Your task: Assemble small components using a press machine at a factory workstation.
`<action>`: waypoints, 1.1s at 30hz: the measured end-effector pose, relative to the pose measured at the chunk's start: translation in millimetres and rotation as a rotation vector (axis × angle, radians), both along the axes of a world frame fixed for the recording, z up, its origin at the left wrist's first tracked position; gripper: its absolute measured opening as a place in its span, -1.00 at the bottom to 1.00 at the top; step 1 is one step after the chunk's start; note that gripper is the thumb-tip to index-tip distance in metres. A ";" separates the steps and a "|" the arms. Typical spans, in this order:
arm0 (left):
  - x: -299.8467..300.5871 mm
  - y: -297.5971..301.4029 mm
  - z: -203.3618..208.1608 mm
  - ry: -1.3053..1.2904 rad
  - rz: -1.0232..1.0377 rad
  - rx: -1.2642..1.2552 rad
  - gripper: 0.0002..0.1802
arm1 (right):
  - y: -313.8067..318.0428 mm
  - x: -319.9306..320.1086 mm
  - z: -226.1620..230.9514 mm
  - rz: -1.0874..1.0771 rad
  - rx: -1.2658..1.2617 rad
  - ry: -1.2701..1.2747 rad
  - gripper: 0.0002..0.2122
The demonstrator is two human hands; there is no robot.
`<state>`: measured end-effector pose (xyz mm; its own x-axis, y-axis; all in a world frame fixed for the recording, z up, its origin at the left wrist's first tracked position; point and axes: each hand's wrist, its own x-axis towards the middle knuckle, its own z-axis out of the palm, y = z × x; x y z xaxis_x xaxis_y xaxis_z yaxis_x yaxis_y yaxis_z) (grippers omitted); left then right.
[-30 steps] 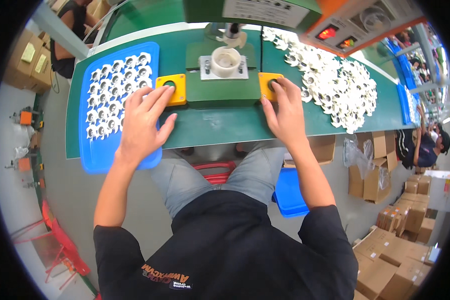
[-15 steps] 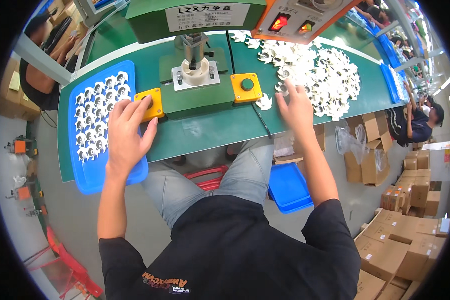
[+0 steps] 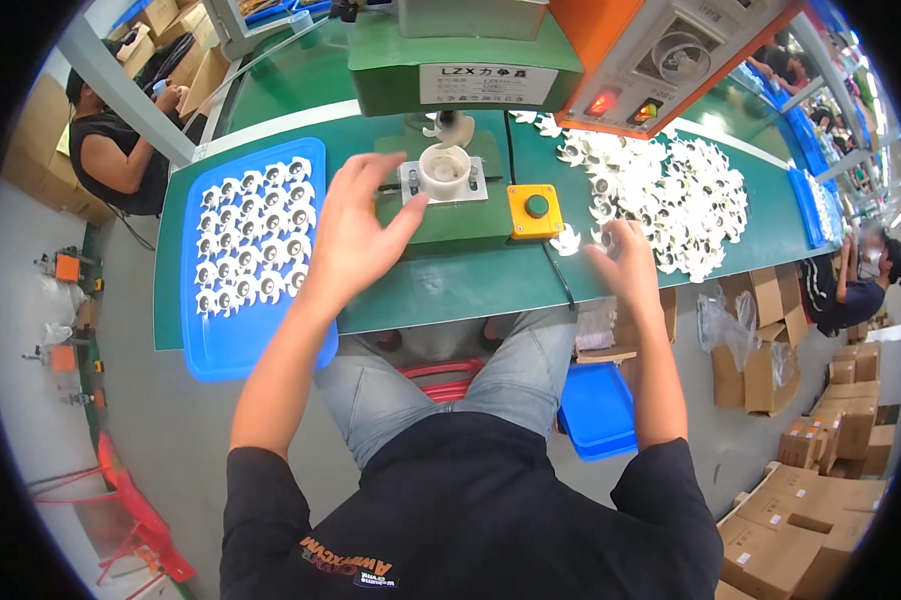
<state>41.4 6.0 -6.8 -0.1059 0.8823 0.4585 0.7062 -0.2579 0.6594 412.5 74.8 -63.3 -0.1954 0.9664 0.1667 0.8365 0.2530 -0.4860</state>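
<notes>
My left hand (image 3: 356, 240) is open and bare, thumb and fingers spread at the left side of the white ring-shaped fixture (image 3: 445, 172) on the green press (image 3: 461, 75). Above that fixture, a white finned impeller (image 3: 449, 130) hangs at the blurred ram. At the near left edge of the impeller pile (image 3: 671, 195), my right hand (image 3: 629, 262) has thumb and fingertips bent around a white impeller, partly hidden. One loose impeller (image 3: 566, 240) lies just left of it. A yellow box with a dark green button (image 3: 537, 207) sits right of the fixture; its left counterpart is mostly behind my left hand.
A blue tray (image 3: 216, 350) at left holds rows of impellers. An orange control box (image 3: 621, 60) overhangs the bench (image 3: 371, 310). Blue trays (image 3: 598, 410) and open cartons (image 3: 761, 370) stand below. Other people sit at far left (image 3: 121, 150) and right (image 3: 856, 290).
My left hand has left the left button box and moved toward the fixture. The ram has risen, with an impeller at it. My right hand's fingers have curled in. The view has shifted.
</notes>
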 end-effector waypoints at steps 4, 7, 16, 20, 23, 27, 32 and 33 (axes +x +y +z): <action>21.3 34.9 19.4 -0.148 0.061 -0.049 -0.36 | -7.0 -3.4 -1.4 -0.071 0.195 0.109 -0.65; 25.1 51.9 23.0 -0.171 0.016 -0.011 -0.35 | -3.2 -16.8 4.9 0.016 0.274 0.196 -0.64; 6.7 33.1 11.6 0.124 0.052 0.071 -0.55 | 24.8 -136.9 49.1 0.273 0.164 0.549 -0.57; -37.1 -40.7 12.8 0.245 0.228 0.118 -0.59 | 30.4 -196.5 74.7 0.312 0.029 0.659 -0.50; -83.8 -97.4 7.8 0.388 0.407 0.031 -0.57 | 44.0 -204.6 63.1 0.339 -0.035 0.827 -0.57; -135.6 -171.0 -5.3 0.463 0.612 -0.213 -0.53 | 32.6 -192.1 70.5 0.335 -0.261 1.046 -0.61; -164.7 -212.0 -28.3 0.544 0.683 -0.464 -0.55 | 25.0 -189.1 64.0 0.334 -0.173 1.029 -0.44; -166.1 -212.6 -29.1 0.542 0.693 -0.471 -0.55 | 23.7 -188.2 64.2 0.334 -0.181 1.026 -0.43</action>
<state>-124.7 -206.5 -35.9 -0.5457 0.8094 0.2169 0.8379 0.5295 0.1322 224.3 98.5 1.0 -0.3018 0.9171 0.2604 -0.0849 0.2462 -0.9655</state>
